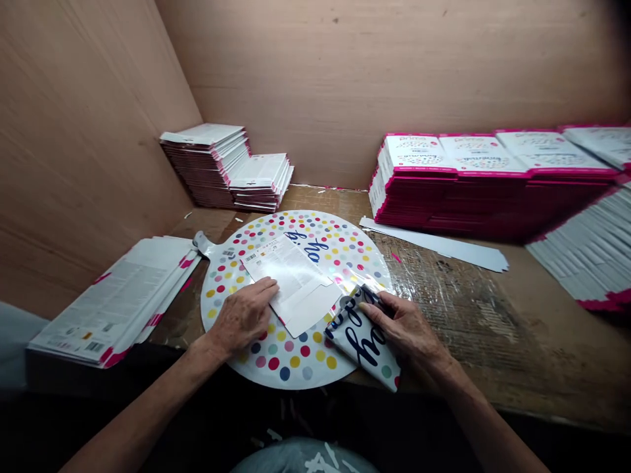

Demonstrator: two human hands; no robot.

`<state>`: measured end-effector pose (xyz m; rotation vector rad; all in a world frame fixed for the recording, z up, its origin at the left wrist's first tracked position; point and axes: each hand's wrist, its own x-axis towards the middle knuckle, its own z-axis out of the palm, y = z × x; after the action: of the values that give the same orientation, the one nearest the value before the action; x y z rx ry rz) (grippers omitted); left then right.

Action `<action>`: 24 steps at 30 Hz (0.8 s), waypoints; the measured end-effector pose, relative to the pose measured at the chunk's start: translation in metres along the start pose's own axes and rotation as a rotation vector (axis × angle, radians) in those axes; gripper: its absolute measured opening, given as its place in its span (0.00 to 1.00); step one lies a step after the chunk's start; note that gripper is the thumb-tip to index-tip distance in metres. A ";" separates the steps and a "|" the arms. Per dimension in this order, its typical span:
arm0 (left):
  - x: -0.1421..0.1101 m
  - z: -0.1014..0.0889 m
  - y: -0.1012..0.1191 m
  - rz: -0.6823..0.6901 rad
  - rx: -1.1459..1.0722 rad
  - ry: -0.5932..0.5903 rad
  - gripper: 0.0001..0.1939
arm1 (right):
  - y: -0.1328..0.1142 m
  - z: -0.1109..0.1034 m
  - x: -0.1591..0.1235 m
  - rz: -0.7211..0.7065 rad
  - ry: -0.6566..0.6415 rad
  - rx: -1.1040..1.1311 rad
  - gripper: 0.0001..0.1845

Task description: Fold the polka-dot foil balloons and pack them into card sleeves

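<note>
A round white foil balloon with coloured dots and dark lettering lies flat on the table, its tail pointing left. On top of it rests a white printed cardboard sleeve, its flap toward me. My left hand is closed at the sleeve's left edge, the fingertips partly hidden from view. To the right, my right hand grips a folded foil balloon with the same dots and dark letters, thumb on top. The folded balloon is beside the sleeve's flap end, over the flat balloon's right edge.
Flattened printed sleeves lie at the left edge. Stacked sleeves stand in the back left corner. Long rows of pink-edged sleeves fill the back right, with more sleeves at far right. A white card strip lies before them.
</note>
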<state>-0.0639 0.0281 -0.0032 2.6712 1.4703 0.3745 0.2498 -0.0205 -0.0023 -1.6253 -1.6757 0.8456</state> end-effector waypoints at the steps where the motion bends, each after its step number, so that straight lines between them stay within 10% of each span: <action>1: 0.006 0.002 0.006 0.000 -0.029 0.020 0.15 | -0.005 0.003 0.001 -0.015 -0.031 0.002 0.21; 12: 0.047 0.001 0.037 0.019 0.284 -0.296 0.17 | -0.028 0.056 0.079 -0.266 -0.168 -0.236 0.14; 16: 0.050 -0.003 0.036 0.059 0.299 -0.322 0.16 | -0.019 0.067 0.083 -0.360 -0.090 -0.234 0.28; 20: 0.051 -0.009 0.025 0.062 0.292 -0.304 0.12 | -0.028 0.069 0.083 -0.277 -0.076 -0.354 0.36; 24: 0.046 -0.016 0.015 0.161 0.312 -0.220 0.11 | -0.043 0.069 0.088 -0.114 -0.075 -0.460 0.20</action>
<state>-0.0317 0.0572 0.0232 2.9616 1.3500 -0.1531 0.1662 0.0653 -0.0065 -1.7843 -2.1076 0.4900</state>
